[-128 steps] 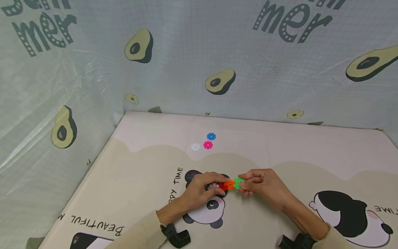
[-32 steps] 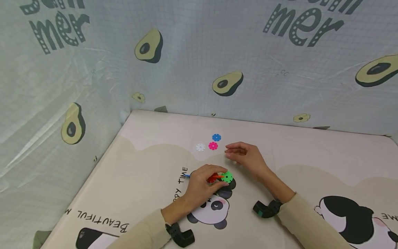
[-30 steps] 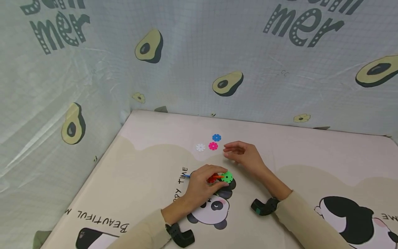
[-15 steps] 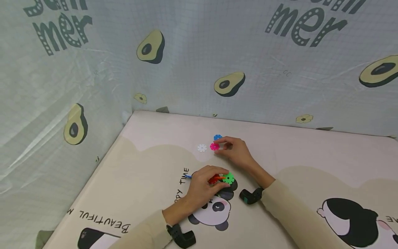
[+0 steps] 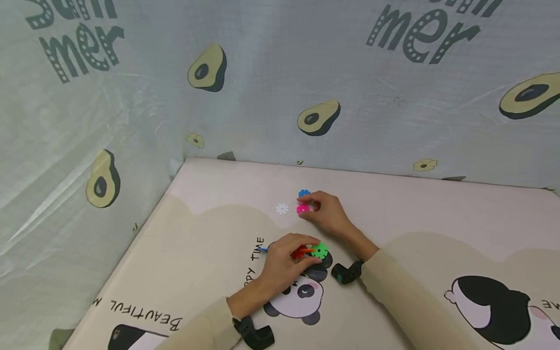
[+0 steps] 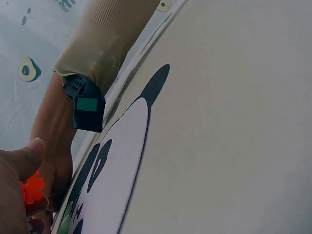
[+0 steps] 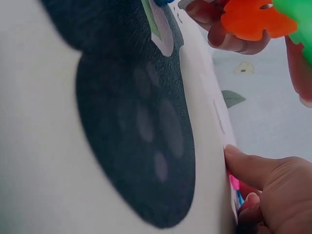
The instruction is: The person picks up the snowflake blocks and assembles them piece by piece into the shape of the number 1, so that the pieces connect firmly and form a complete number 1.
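My left hand [image 5: 284,260] grips a joined row of notched plastic discs above the table. From it stick out a red disc [image 5: 298,253], an orange disc [image 7: 256,19] seen edge-on from the head, and a green disc [image 5: 320,250] at the right end. A blue tip [image 5: 262,250] shows past the hand's left side; the middle is hidden by the fingers. Farther back, my right hand [image 5: 330,214] pinches a pink disc [image 5: 303,209] between thumb and index finger at the tabletop. Close behind those fingers lies a blue disc [image 5: 304,193], partly covered.
To the left of the pink disc lies a white disc [image 5: 282,209]. The table's printed cover [image 5: 210,272] shows panda drawings and lettering. A sheet with avocado prints [image 5: 262,73] hangs along the back and left edges.
My right hand left the green disc, reached back and left to the loose discs, and now pinches the pink one, shifted slightly. The left hand keeps its hold; the green disc now faces the head camera.
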A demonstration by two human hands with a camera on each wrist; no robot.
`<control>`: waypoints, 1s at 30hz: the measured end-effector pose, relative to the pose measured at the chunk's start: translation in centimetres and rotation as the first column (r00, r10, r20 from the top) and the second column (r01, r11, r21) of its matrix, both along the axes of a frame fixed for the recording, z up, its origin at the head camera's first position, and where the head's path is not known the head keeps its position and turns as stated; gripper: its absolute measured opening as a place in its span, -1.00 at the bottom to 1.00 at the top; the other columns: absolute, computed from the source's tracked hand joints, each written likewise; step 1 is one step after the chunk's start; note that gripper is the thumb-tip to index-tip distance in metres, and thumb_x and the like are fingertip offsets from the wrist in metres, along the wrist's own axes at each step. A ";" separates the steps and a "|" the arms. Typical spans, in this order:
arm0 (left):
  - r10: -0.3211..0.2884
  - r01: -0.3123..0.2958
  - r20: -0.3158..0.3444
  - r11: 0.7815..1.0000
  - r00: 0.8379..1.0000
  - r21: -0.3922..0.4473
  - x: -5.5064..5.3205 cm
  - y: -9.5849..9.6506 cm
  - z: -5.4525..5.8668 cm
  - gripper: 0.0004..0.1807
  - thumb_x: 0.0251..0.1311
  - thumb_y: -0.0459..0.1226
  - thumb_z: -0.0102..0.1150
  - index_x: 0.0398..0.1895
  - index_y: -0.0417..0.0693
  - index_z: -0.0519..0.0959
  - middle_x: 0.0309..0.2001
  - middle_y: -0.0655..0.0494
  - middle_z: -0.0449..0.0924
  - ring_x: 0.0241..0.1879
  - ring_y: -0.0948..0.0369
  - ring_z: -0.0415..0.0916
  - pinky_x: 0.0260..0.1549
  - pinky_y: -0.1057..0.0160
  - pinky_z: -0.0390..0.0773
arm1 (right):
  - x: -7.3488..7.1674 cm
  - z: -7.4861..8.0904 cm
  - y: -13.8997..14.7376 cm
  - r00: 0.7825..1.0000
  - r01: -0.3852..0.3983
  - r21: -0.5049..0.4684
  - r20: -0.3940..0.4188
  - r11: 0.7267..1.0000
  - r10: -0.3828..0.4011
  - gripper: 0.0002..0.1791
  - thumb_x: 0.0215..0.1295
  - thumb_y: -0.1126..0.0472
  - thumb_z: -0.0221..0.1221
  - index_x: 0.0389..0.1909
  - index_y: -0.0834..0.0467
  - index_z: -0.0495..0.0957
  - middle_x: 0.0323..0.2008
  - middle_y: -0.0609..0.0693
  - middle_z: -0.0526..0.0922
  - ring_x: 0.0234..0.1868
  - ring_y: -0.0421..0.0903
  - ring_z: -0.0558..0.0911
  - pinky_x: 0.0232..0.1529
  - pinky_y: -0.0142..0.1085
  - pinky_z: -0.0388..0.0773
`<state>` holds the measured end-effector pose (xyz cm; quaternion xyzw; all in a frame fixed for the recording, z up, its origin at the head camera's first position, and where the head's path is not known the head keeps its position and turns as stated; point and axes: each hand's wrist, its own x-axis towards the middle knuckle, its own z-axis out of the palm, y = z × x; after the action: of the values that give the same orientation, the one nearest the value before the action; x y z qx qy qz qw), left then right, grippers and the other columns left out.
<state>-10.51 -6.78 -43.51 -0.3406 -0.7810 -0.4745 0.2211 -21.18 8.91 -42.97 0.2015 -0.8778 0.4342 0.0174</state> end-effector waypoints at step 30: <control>-0.008 0.007 0.064 1.000 0.998 0.008 0.1 0.1 0.1 -0.61 -0.09 -0.30 0.49 -0.12 -0.13 0.65 -0.14 0.15 0.68 -0.10 0.27 0.56 -0.13 0.39 0.52 | 3.0 2.1 4.5 0.952 0.048 -0.172 0.305 0.984 0.006 -0.68 0.23 0.22 0.28 0.03 0.09 0.62 -0.52 0.03 0.66 -0.48 -0.04 0.66 -0.35 -0.32 0.54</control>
<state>-10.37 -6.69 -43.41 -0.3273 -0.7846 -0.4889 0.1955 -18.18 13.41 -40.90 0.1206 -0.8301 0.5361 -0.0954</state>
